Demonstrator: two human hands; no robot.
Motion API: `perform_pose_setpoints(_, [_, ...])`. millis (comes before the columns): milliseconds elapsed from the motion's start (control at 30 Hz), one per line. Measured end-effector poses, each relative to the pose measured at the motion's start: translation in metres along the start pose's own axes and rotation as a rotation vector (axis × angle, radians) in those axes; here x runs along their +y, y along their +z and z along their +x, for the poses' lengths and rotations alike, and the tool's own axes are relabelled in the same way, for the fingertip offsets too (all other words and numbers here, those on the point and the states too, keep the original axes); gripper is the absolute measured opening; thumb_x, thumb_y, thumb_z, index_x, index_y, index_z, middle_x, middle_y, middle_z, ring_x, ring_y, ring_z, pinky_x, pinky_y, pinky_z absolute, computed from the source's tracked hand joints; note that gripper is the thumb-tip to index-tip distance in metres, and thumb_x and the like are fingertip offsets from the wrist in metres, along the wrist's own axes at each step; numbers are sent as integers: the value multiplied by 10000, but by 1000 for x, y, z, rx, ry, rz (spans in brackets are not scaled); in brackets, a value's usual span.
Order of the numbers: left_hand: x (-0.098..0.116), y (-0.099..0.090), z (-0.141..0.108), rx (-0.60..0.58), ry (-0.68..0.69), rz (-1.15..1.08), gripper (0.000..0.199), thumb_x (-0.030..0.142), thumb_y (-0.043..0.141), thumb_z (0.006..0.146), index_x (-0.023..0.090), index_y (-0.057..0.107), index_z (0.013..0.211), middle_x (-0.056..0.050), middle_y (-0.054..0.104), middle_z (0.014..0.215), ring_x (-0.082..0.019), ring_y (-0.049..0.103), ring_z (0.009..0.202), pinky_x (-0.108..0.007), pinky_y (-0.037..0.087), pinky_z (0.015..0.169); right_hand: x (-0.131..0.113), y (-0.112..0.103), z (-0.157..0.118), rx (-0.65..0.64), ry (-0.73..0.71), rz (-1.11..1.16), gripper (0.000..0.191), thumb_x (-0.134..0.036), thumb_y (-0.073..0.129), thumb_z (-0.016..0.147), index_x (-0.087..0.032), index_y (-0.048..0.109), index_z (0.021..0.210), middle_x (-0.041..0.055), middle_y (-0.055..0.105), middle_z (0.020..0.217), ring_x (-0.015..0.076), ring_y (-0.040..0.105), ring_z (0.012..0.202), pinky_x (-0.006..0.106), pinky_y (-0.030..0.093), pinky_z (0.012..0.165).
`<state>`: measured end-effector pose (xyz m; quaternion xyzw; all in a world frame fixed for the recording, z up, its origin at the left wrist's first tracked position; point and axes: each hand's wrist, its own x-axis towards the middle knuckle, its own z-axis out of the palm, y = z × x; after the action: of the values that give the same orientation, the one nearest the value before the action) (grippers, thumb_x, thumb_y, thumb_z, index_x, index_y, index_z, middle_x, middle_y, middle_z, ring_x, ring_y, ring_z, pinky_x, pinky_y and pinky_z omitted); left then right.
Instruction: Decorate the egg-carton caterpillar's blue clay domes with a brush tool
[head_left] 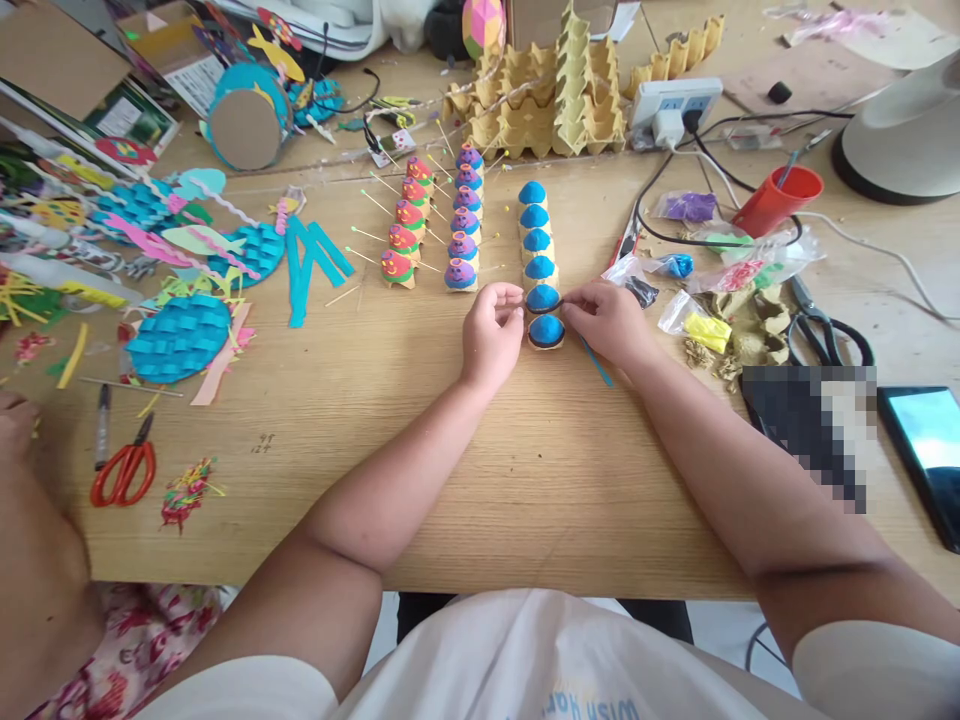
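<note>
A row of egg-carton cups topped with blue clay (539,241) runs away from me at the table's middle. The nearest cup (547,331) has a dark band round its base, and a dark strip shows on the second one (542,298). My left hand (495,335) is closed at the left side of these two cups, thumb and fingers pinched. On their right, my right hand (606,318) pinches at the second cup's edge. What the fingertips hold is too small to make out. A thin blue strip (598,362) lies below my right hand.
Purple (461,273) and red-green (397,266) decorated cup rows stand to the left, pins sticking out. Egg cartons (525,100) and a power strip (675,100) lie behind. Bagged clay, a red cup (780,198), black scissors (825,335) and a phone (926,450) are right; red scissors (125,470) and a person's arm left.
</note>
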<state>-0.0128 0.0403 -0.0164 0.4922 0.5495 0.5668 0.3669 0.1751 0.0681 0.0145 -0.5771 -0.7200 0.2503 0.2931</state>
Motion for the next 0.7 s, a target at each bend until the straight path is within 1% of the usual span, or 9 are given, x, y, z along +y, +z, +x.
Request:
perform_pose_setpoints(100, [0,1,1,23,-17,-58,276,-5,637,894,230,673,1034,-33,750,1073,-153,748,1048,-312,621,962,-4,-2,-2,24,50,101,169,-210,703,874,-149,851,928,63,777,851,204,643,796,361,492,781])
perform_pose_setpoints(167, [0,2,2,51,-19,-103,269,-6,647,883,227,670,1013,-26,747,1052,-145,744,1013,-302,612,952,-9,-3,-5,28,88,225,138,-206,719,866,-155,836,916,46,772,839,180,628,766,340,482,745])
perform_pose_setpoints(233, [1,3,2,73,-21,-159,261,-9,657,873,225,664,990,-19,746,1027,-136,740,974,-293,603,944,-13,-3,-7,10,145,391,94,-211,745,869,-163,815,909,23,742,799,148,593,713,309,451,683])
perform_pose_setpoints(300, [3,5,2,80,-29,-227,250,-2,670,873,226,660,975,-10,743,1003,-126,734,940,-280,595,930,-16,-2,-8,-36,247,607,44,-221,773,873,-178,775,880,-14,658,698,115,516,624,276,380,592])
perform_pose_setpoints(367, [7,5,1,77,-34,-309,241,8,687,873,228,660,966,1,739,976,-113,727,912,-261,588,909,-16,0,-8,-93,337,833,112,-230,823,852,-194,720,832,-42,582,630,93,460,567,249,303,524])
perform_pose_setpoints(400, [9,5,0,75,-37,-355,240,10,696,870,229,663,963,6,737,965,-107,724,904,-251,583,900,-16,1,-7,-117,356,930,164,-235,858,831,-198,699,813,-45,574,623,87,461,561,238,288,506])
perform_pose_setpoints(467, [14,5,-1,70,-60,-450,246,12,714,861,230,668,964,16,734,955,-99,722,906,-236,576,890,-13,2,-6,-163,344,1069,252,-257,934,778,-198,691,802,-33,615,653,82,509,586,218,327,501])
perform_pose_setpoints(567, [20,5,-1,58,-158,-598,258,15,734,854,231,679,986,24,734,972,-93,725,923,-224,566,865,-8,3,-5,-235,309,1189,356,-326,1024,700,-195,717,823,-26,662,677,74,554,613,194,419,531])
perform_pose_setpoints(700, [26,4,-2,25,-315,-742,224,73,781,882,236,674,993,39,737,961,-77,722,889,-209,541,838,-5,2,-6,-235,248,1301,435,-394,1071,644,-204,732,839,-44,665,678,59,533,590,181,430,523])
